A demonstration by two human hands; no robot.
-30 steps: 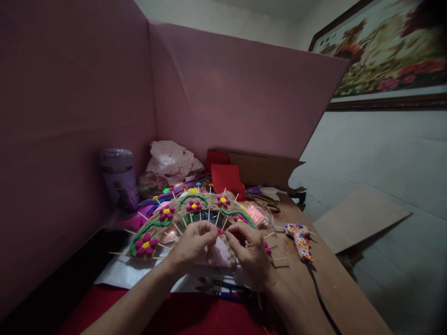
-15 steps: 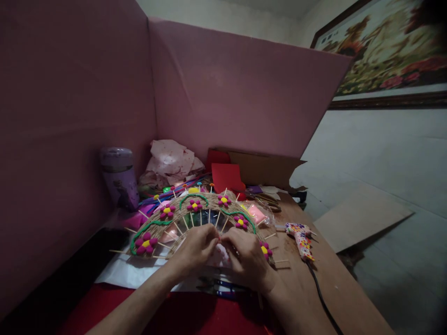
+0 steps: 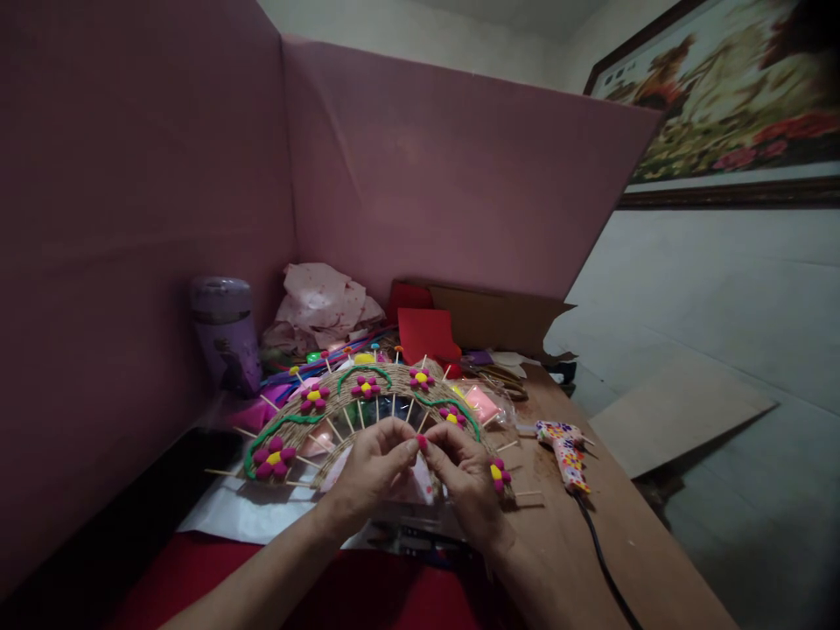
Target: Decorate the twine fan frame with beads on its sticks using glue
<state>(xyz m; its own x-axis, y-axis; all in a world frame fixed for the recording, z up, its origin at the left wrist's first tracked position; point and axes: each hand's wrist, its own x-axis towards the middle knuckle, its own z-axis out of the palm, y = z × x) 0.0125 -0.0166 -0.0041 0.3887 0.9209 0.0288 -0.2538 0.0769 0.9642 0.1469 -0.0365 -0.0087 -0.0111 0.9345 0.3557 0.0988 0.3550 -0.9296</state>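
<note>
My left hand [image 3: 371, 472] and my right hand [image 3: 467, 477] meet fingertip to fingertip just in front of a woven fan-shaped arch [image 3: 367, 407] of twine on wooden sticks. Between the fingertips sits a tiny pink piece of clay [image 3: 422, 442], pinched from both sides. The arch carries pink clay flowers with yellow centres [image 3: 313, 397] and a green wavy clay strand [image 3: 282, 427]. One more flower [image 3: 499, 473] shows beside my right hand. Both hands have their fingers curled.
A glue gun [image 3: 565, 448] with a flowered pattern and black cord lies on the wooden table [image 3: 630, 542] at right. A purple tumbler [image 3: 225, 334], crumpled paper [image 3: 321, 306], red sheet [image 3: 426, 334] and cardboard box [image 3: 499, 317] stand behind. Pink screens [image 3: 426, 166] wall the back and left.
The hands dipped together low over the arch half a second ago, then rose slightly and parted a little, so the pink piece shows between the fingertips again.
</note>
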